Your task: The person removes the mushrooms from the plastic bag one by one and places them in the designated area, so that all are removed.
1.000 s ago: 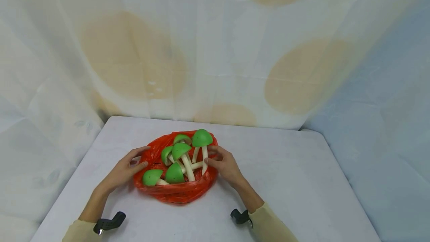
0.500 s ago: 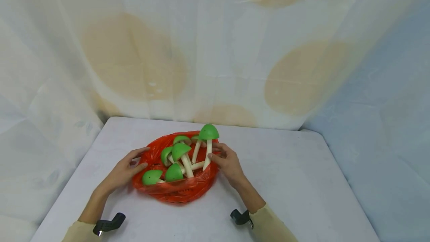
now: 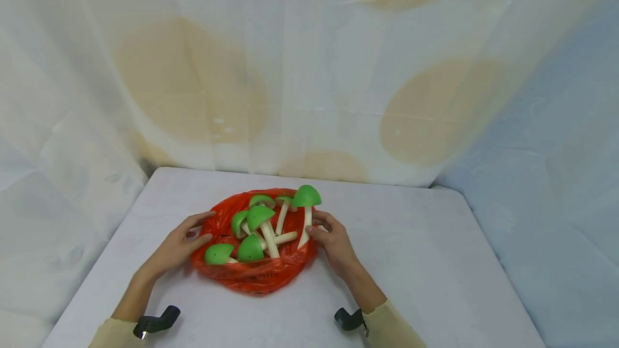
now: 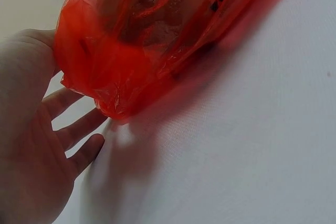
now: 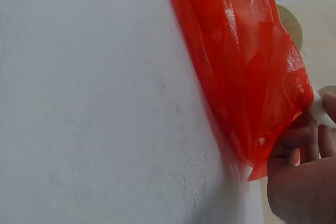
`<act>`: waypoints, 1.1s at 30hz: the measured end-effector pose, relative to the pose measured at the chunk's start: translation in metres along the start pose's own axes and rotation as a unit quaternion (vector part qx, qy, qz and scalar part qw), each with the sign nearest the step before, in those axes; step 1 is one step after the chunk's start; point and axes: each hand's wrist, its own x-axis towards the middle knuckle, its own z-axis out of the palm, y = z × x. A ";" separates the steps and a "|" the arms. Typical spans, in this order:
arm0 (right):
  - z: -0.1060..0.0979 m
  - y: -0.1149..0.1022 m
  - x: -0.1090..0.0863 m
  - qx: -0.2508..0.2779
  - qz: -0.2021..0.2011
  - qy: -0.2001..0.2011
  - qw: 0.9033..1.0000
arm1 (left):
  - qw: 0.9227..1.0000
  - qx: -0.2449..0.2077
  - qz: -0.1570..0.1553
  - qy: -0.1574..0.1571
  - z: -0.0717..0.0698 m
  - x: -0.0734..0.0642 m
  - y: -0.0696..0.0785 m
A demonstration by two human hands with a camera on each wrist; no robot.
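A red plastic bag [image 3: 256, 281], its mouth spread open, lies on the table with several green-capped toy mushrooms inside. My right hand [image 3: 332, 238] pinches the pale stem of one toy mushroom [image 3: 307, 196] at the bag's right rim, its cap up and overlapping the rim. In the right wrist view, the stem end [image 5: 318, 109] shows white beside the fingers, next to the red film. On the left, my left hand [image 3: 181, 240] rests against the bag's side with fingers spread; the left wrist view has the bag [image 4: 110, 56] hiding part of that hand.
Among the mushrooms in the bag, one [image 3: 261, 215] leans across the middle and another [image 3: 219, 254] lies at the front left. The white table [image 3: 411, 262] extends to both sides, with a spotted curtain [image 3: 329, 69] behind it.
My right hand has shifted right with the mushroom, which rose a little, then came down against the right rim. The left hand stays nearly still at the bag's side.
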 end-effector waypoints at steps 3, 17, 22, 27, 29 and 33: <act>-0.002 0.000 0.000 0.013 0.000 -0.006 1.000 | 1.000 0.003 -0.002 0.000 0.000 0.000 0.001; -0.007 -0.001 -0.004 -0.005 -0.001 -0.043 0.999 | 1.000 -0.005 -0.010 -0.002 -0.001 -0.002 0.002; -0.007 -0.003 -0.004 -0.004 0.010 -0.045 0.999 | 1.000 -0.005 -0.012 -0.002 0.000 -0.002 -0.001; -0.006 -0.002 -0.004 0.019 0.006 -0.065 0.998 | 1.000 0.007 -0.006 0.001 0.002 -0.002 -0.003; -0.006 -0.003 -0.004 0.030 0.006 -0.075 0.997 | 1.000 0.014 -0.004 0.001 0.002 -0.002 -0.002; -0.007 -0.007 -0.006 0.026 0.012 -0.100 0.995 | 1.000 0.018 -0.008 0.000 0.002 -0.002 -0.002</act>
